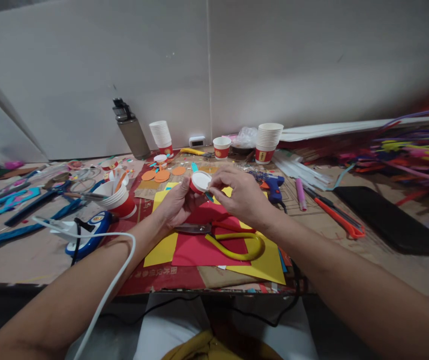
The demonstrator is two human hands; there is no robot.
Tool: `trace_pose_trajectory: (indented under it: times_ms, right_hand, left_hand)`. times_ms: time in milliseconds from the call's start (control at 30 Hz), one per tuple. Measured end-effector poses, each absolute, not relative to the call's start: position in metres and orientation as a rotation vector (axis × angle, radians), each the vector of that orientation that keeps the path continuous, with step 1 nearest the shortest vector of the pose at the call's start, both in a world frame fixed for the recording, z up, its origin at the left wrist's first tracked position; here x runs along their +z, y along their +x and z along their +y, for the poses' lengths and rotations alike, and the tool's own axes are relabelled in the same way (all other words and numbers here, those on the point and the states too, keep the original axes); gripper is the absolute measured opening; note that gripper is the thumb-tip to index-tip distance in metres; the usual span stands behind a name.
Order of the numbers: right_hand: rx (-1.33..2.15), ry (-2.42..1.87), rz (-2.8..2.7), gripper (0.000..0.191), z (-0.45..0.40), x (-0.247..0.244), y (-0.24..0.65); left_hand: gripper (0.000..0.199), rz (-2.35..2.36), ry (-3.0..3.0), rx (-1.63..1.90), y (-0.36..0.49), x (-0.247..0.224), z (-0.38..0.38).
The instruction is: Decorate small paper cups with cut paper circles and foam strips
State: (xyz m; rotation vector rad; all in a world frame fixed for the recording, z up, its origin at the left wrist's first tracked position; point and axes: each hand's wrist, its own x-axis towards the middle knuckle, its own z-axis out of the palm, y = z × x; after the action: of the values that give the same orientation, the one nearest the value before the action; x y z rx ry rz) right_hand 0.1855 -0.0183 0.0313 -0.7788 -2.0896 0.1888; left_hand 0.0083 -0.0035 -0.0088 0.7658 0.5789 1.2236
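Note:
My left hand (178, 205) is closed around a short, cut-down paper cup (201, 181) with a red side, its white round face turned up toward me. A blue-green paper piece (194, 167) sticks up at its far edge. Fingers pinched, my right hand (239, 192) meets the cup's right rim; a bit of blue-green shows under the fingertips, but what they grip is hidden. Below both hands, yellow-handled scissors (237, 241) lie on red paper (199, 251) and yellow paper (159, 250).
Orange paper discs (162, 175) and cup stacks (270, 142) stand beyond my hands. At right are a blue glue gun (274, 188), a red utility knife (340, 220) and a black phone (390, 217). A white cable (105, 295) crosses my left forearm.

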Motion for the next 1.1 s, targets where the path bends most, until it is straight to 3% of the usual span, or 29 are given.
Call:
trace_pose_trajectory:
  times_ms: [433, 767, 1100]
  right_hand:
    - [0.297, -0.744, -2.029, 0.005, -0.017, 0.032, 0.185]
    - [0.751, -0.893, -1.680, 0.026, -0.003, 0.016, 0.186]
    - [0.846, -0.776, -1.738, 0.025, -0.004, 0.014, 0.184]
  left_hand:
    - [0.029, 0.552, 0.660, 1.214, 0.009, -0.003, -0.007]
    - [0.049, 0.467, 1.050, 1.184, 0.003, -0.002, -0.011]
    - [0.050, 0.523, 1.244, 1.176, 0.002, -0.002, -0.011]
